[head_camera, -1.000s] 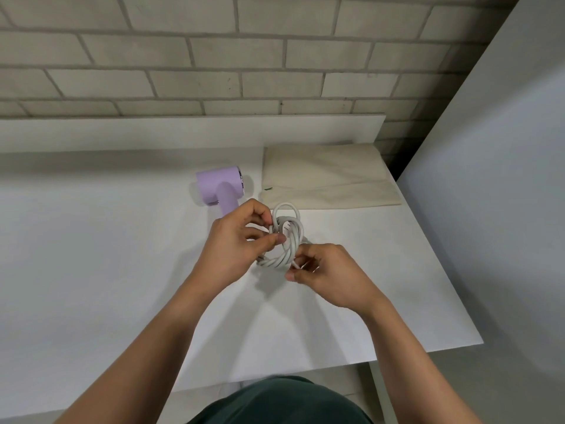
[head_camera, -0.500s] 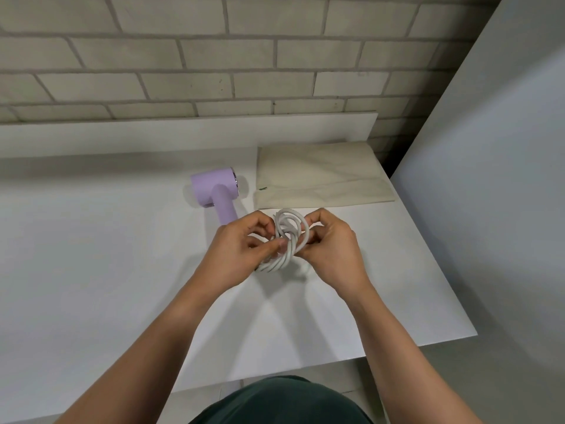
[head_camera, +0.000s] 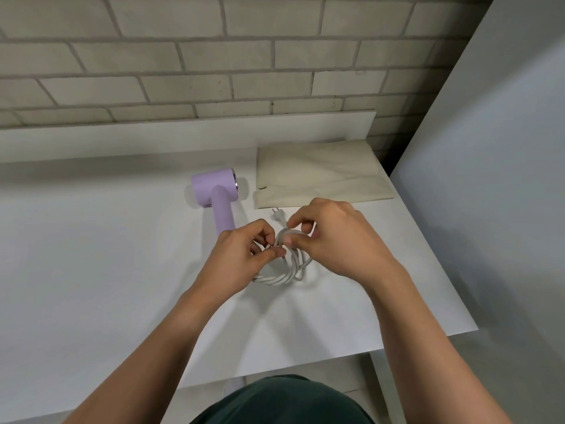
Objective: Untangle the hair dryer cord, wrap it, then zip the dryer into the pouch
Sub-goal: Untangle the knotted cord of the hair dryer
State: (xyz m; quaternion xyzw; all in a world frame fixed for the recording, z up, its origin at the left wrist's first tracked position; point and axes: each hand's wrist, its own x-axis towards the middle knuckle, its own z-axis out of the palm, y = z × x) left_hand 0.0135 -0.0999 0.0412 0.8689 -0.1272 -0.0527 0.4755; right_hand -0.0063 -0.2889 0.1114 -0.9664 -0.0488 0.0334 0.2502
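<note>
Pale brick wall (head_camera: 183, 56) is backing a white counter (head_camera: 91, 255), and we are standing at its near edge with both hands on the cord (head_camera: 287, 275). Our left hand (head_camera: 235, 258) is pinching a strand between thumb and fingers (head_camera: 272, 254), and our right hand (head_camera: 336, 240) is curling round the top of the loops, so both are gripping cord. The cord is lying in a twisted white coil on the counter just this side of the dryer (head_camera: 218, 191), whose lilac handle is pointing toward us. The plug (head_camera: 277, 214) is poking out beyond the right hand, near the front edge of the pouch (head_camera: 318, 172). The pouch is lying flat at the back right, just beside the dryer; we cannot tell whether its zip is open. We are judging the cord light, rubbery and springy, likely to recoil, so we are favouring a hold on single strands near the crossing, feeding the plug end through rather than tugging. The dryer is looking hard and smooth, best taken by the handle; the pouch is looking limp. We are counting one dryer, one cord, one plug, one pouch.
</note>
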